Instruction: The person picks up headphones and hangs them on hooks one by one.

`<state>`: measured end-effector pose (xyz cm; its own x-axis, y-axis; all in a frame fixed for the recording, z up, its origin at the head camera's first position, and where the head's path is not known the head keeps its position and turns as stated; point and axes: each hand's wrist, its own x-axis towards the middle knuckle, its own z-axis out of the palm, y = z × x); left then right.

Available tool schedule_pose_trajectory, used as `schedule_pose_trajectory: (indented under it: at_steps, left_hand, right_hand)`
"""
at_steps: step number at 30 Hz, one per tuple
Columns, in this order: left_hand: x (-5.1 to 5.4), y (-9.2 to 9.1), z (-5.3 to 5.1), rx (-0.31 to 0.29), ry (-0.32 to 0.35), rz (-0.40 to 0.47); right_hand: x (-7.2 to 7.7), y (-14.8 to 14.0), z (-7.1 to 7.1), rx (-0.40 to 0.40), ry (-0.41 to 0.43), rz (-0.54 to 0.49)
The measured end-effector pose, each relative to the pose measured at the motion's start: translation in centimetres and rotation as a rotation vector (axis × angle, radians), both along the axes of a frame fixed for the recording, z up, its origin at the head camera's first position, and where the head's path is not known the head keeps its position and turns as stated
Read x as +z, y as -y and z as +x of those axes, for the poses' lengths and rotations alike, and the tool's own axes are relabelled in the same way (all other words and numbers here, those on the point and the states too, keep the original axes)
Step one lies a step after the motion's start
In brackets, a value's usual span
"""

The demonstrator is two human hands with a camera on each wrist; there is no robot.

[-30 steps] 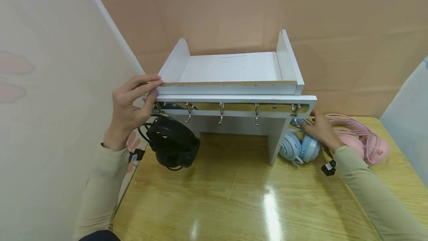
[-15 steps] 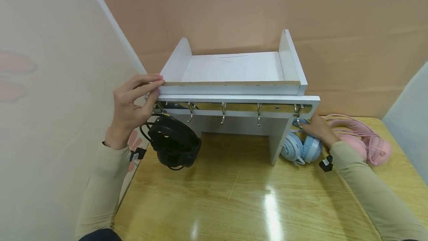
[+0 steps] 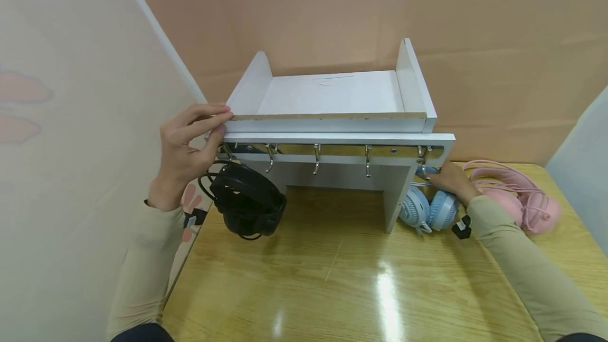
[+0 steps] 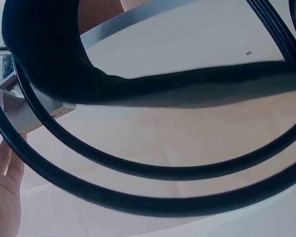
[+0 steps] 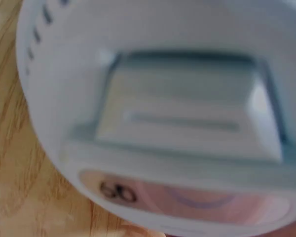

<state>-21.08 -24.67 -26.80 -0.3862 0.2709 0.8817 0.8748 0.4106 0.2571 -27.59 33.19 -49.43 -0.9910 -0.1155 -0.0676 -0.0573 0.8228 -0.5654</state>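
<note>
In the head view my left hand holds the left end of a white shelf rack, fingertips on the upper edge and thumb at the front. Black headphones hang below it from the leftmost hook, their looped cable filling the left wrist view. At the rack's right side, my right hand grips the headband of light blue headphones lying on the table. Its fingertips are partly hidden behind the rightmost hook. A blurred ear cup fills the right wrist view.
Pink headphones with a bundled cable lie right of my right hand. Several metal hooks, such as the middle hook, line the rack's front. The wooden table extends in front; a pale wall rises at left.
My right hand has moved slightly left and in around the blue headphones' headband. My left hand keeps its place on the rack. The head view has shifted a little.
</note>
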Motion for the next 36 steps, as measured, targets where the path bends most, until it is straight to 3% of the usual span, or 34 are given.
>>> schedule_pose_trajectory:
  at_steps: [20,27,36]
  left_hand:
    - [-0.13,-0.07,-0.04,0.001,0.014,0.004]
    - [-0.20,-0.12,-0.03,0.002,0.014,0.012]
    - [-0.27,0.14,-0.06,0.011,0.013,0.008]
  right_hand:
    - [0.51,-0.02,0.75,-0.031,-0.012,0.013]
    - [0.57,-0.30,0.61,-0.069,0.000,-0.034]
    - [0.57,-0.20,0.32,-0.075,-0.041,-0.001]
